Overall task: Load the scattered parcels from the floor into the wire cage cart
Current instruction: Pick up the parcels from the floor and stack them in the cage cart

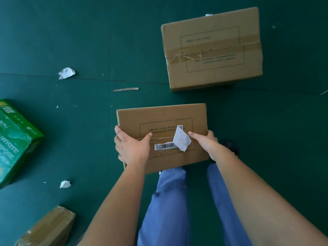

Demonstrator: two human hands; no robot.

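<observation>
A brown cardboard parcel with a torn white label and a barcode strip is in front of my legs, above the green floor. My left hand grips its left side, thumb lying across the top and fingers wrapped over the edge. My right hand grips its right side the same way. A larger taped brown parcel stands on the floor beyond it to the right. A green printed box lies at the left edge. Another brown parcel shows at the bottom left. The wire cage cart is out of view.
The floor is dark green matting. Crumpled paper scraps and a tape strip lie on it to the left. My blue trouser legs and a dark shoe are below the held parcel.
</observation>
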